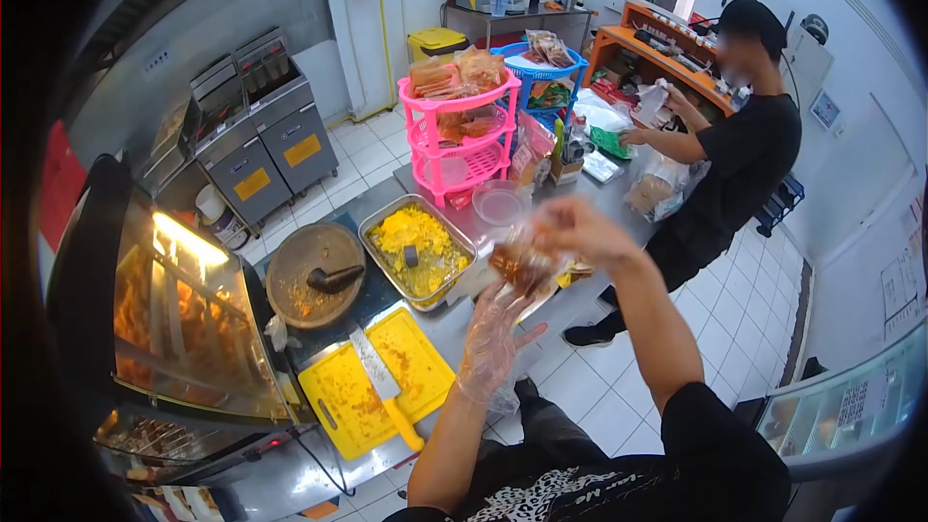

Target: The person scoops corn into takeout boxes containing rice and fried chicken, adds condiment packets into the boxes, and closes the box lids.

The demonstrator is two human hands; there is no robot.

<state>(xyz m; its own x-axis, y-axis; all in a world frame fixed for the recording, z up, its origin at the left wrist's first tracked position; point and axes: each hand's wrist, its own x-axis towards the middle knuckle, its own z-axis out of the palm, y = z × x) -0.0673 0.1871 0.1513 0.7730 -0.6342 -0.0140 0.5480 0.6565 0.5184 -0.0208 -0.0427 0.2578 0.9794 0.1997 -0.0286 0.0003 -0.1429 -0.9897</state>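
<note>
A small clear plastic bag of reddish-brown sauce (523,269) hangs over the counter's near edge. My right hand (588,234), bare and blurred by motion, pinches its top. My left hand (491,340) wears a clear plastic glove and sits just below the bag. Its thumb sticks out to the side and its fingers reach up towards the bag; whether they touch it I cannot tell. Left of the hands is a metal tray (447,304) of yellow rice-like food with a dark scoop (411,256) in it. A yellow cutting board (340,413) carries a yellow-handled knife (379,367).
A stone mortar (282,282) with a dark pestle stands beside the tray. Behind it rises a pink tiered rack (458,135) holding bagged food, near a blue rack (565,71). A lit display warmer (184,319) is at left. A co-worker (749,140) handles bags at the counter's far end.
</note>
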